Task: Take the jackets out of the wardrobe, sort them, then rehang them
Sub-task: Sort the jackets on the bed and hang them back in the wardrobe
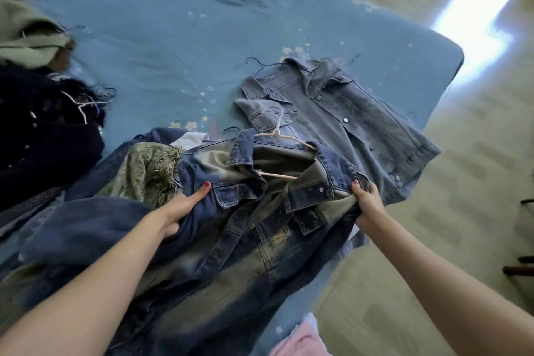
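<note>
- From the head view, a bed with a blue star-print sheet (161, 46) fills most of what I can see, and pale flooring (474, 170) runs along its right side.
- The dark denim jacket (260, 211), washed out to a yellowish fade on the chest, lies at the near edge of the bed, collar pointing away from the person.
- A pale pink hanger (284, 139) sits inside that jacket's collar, its hook lying on the cloth beyond.
- The left hand (179, 211) grips the jacket's left shoulder area, thumb laid flat on top beside the chest pocket, the other fingers curled underneath into the fabric.
- The right hand (368, 202) pinches the opposite front edge near the other pocket flap, thumb on top, fingers bunched tight around the denim.
- Just beyond, touching the dark jacket's collar, a lighter denim jacket (341, 115) lies spread flat on the sheet, on a dark wire hanger (258, 62) whose hook pokes out past the collar.
- A green fringed garment (147, 173) lies crumpled just left of the left hand.
- Farther left sits a heap of dark clothes (43, 130) with thin hangers on top, and an olive garment (26, 35) behind it.
- Something pink (297, 341) shows at the bottom edge; I cannot tell what it is.
</note>
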